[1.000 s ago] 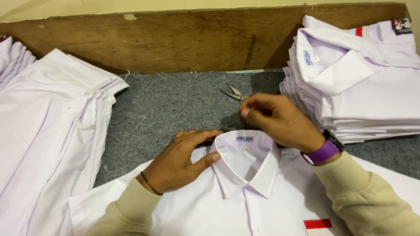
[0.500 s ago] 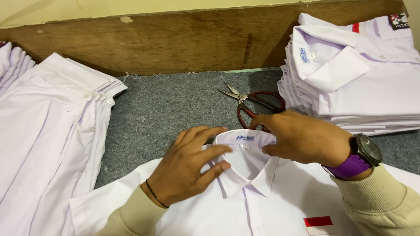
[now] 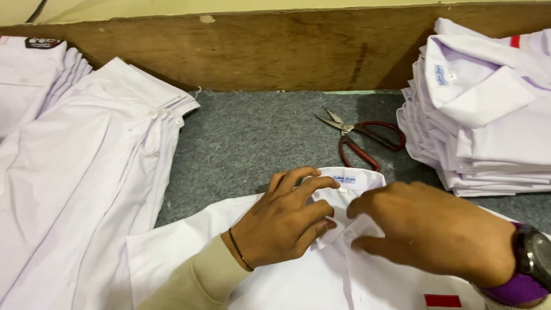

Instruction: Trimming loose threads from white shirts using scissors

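Observation:
A white shirt (image 3: 189,241) lies flat on the grey felt in front of me, collar (image 3: 350,182) pointing away. My left hand (image 3: 284,221) rests on the collar's left side, fingers pressing the fabric. My right hand (image 3: 427,229), with a dark watch on a purple strap, covers the collar's right side and pinches the front just below the collar. A small red and white patch (image 3: 442,300) shows on the shirt's chest at the bottom edge.
Red-handled scissors (image 3: 361,138) lie on the grey felt (image 3: 252,138) beyond the collar. A stack of folded white shirts (image 3: 488,115) stands at the right. Several white shirts (image 3: 74,172) lie spread at the left. A wooden board (image 3: 287,51) runs along the back.
My right hand came back from beside the scissors onto the collar's right side and front. My left hand slid slightly toward the collar's middle. The view moved closer.

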